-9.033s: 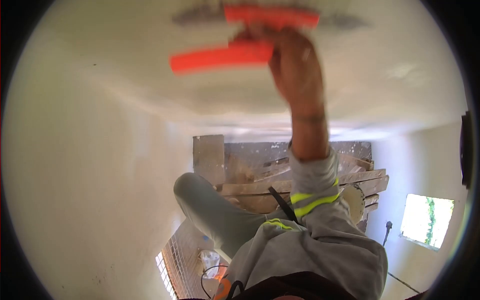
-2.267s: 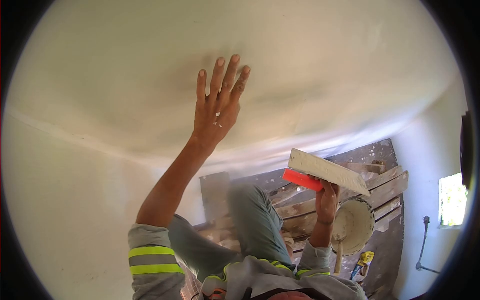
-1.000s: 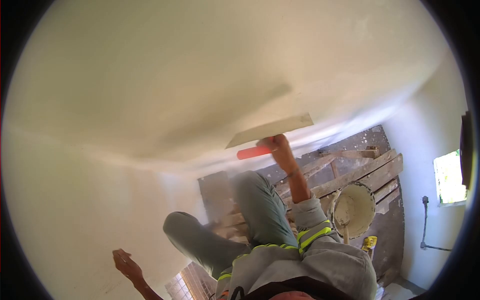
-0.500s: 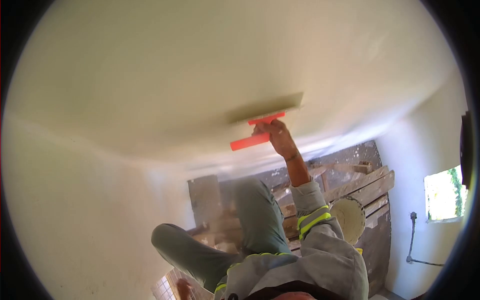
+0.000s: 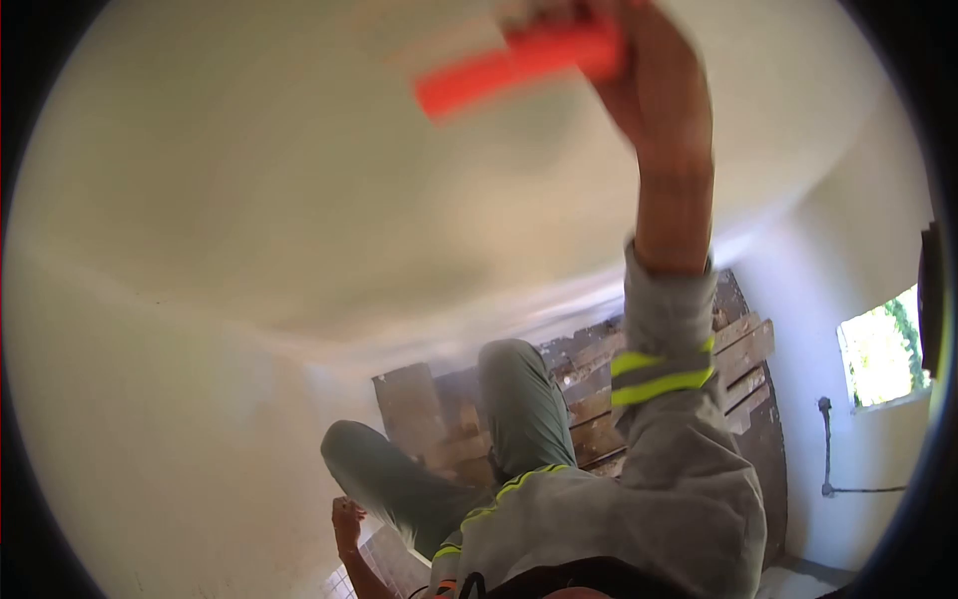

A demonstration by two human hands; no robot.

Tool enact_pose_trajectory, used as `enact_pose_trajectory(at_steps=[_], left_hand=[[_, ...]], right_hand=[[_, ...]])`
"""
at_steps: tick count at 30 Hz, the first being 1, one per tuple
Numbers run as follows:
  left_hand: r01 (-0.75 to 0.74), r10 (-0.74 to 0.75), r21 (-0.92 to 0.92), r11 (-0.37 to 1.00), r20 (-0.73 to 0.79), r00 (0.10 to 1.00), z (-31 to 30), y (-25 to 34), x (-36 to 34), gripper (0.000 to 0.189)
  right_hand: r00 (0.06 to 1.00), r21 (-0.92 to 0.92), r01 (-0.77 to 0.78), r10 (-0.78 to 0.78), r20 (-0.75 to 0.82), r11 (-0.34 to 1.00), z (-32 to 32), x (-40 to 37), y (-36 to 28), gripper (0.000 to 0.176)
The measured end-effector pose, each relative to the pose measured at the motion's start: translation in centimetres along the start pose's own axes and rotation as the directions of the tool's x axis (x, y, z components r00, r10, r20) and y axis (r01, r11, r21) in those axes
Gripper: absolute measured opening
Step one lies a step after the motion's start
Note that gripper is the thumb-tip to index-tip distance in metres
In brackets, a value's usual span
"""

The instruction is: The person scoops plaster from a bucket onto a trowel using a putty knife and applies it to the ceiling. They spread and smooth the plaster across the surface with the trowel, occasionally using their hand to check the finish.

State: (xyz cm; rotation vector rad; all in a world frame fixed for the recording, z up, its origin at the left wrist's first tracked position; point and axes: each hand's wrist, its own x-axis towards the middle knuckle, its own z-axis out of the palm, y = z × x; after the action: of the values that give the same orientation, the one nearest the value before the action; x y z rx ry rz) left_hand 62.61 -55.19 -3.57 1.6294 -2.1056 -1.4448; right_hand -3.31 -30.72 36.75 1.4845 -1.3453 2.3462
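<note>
My right hand (image 5: pixel 654 60) is raised at the top of the view, wrapped round the red handle of a trowel (image 5: pixel 479 82). Motion blurs both, and the trowel's blade can barely be made out against the smooth pale wall (image 5: pixel 329 190). Low on the left, beside my bent knee, my left hand (image 5: pixel 347 519) has its fingers curled in; whether anything is inside them is hidden.
Below my legs lie wooden planks (image 5: pixel 743 359) over a dark, spattered floor. A grey board (image 5: pixel 409 404) is left of my knees. On the right-hand wall are a bright window opening (image 5: pixel 883 349) and a dark conduit line (image 5: pixel 826 449).
My right hand and the trowel have moved up and closer to the camera. My left hand has come up beside my knee. The bucket seen earlier is now hidden behind my right sleeve.
</note>
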Motion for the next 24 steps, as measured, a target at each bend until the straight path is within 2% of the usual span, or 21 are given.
enact_pose_trajectory(at_steps=[1,2,3,4,5,6,7,8,9,10,12,14,16,17,19,20,24], left_hand=[[-0.001,-0.003,0.101,0.995,0.039,0.999,0.0,-1.1,-0.8,0.021],[-0.003,-0.013,0.2,0.98,0.076,0.997,0.2,-2.2,-1.4,0.021],[-0.194,0.178,0.306,0.932,0.079,0.981,0.4,-2.1,-3.4,0.021],[-0.224,0.202,0.347,0.91,0.1,0.974,0.5,-2.4,-4.9,0.021],[-0.18,0.146,0.355,0.917,0.121,0.982,0.5,-3.0,-6.2,0.021],[-0.049,0.009,0.334,0.941,0.123,0.992,0.1,-3.5,-7.7,0.021],[0.074,-0.114,0.313,0.947,0.113,0.987,-0.5,-4.3,-9.0,0.021],[0.171,-0.209,0.294,0.94,0.103,0.972,-1.0,-5.1,-10.4,0.021],[0.251,-0.284,0.276,0.928,0.086,0.955,-1.5,-5.8,-11.8,0.021],[0.323,-0.352,0.257,0.911,0.071,0.933,-2.2,-6.4,-13.5,0.021],[0.449,-0.468,0.223,0.865,0.037,0.883,-3.5,-7.7,-16.7,0.021],[0.555,-0.563,0.172,0.814,0.001,0.826,-4.5,-8.4,-19.9,0.021],[0.621,-0.622,0.11,0.776,-0.024,0.783,-5.3,-9.1,-22.4,0.022],[0.648,-0.649,0.093,0.756,-0.032,0.76,-5.5,-9.2,-23.5,0.022],[0.693,-0.692,0.019,0.721,-0.035,0.721,-5.3,-10.0,-24.7,0.022],[0.71,-0.71,-0.017,0.704,-0.032,0.704,-5.0,-10.6,-25.0,0.022],[0.726,-0.736,-0.174,0.665,0.007,0.676,-3.0,-13.5,-23.9,0.023]], right_hand=[[0.999,-0.178,-0.034,0.031,-0.021,0.984,-2.5,-4.5,2.1,0.043],[0.993,-0.678,-0.056,0.11,0.036,0.733,-5.4,-10.5,5.1,0.044],[0.96,-0.992,0.105,0.251,0.121,0.075,-7.9,-17.4,8.1,0.046],[0.896,-0.978,0.191,0.421,0.14,-0.08,-9.4,-24.2,11.9,0.048],[0.881,-0.964,-0.029,0.462,0.101,0.266,-10.9,-31.1,16.5,0.048],[0.863,-0.789,-0.265,0.501,0.061,0.553,-12.3,-37.8,21.1,0.047],[0.792,-0.519,-0.526,0.61,-0.012,0.673,-12.2,-40.8,23.5,0.046],[0.703,-0.169,-0.708,0.706,-0.084,0.685,-12.1,-43.6,25.8,0.044],[0.588,0.119,-0.789,0.797,-0.138,0.603,-10.7,-44.4,27.5,0.04],[0.456,0.403,-0.782,0.877,-0.149,0.475,-10.0,-44.9,28.7,0.037],[0.588,0.046,-0.799,0.795,-0.15,0.599,-12.5,-50.0,35.5,0.031],[0.595,0.018,-0.799,0.795,-0.116,0.601,-13.5,-50.2,38.5,0.026],[0.492,0.324,-0.812,0.868,-0.069,0.486,-12.3,-43.5,35.9,0.024],[0.483,0.343,-0.808,0.872,-0.078,0.478,-11.7,-42.3,34.8,0.023],[0.472,0.353,-0.806,0.876,-0.099,0.474,-11.5,-39.2,32.3,0.021],[0.497,0.363,-0.781,0.858,-0.13,0.508,-10.8,-37.0,30.4,0.016],[0.597,0.166,-0.775,0.793,-0.122,0.609,-9.8,-28.0,23.7,0.014]])
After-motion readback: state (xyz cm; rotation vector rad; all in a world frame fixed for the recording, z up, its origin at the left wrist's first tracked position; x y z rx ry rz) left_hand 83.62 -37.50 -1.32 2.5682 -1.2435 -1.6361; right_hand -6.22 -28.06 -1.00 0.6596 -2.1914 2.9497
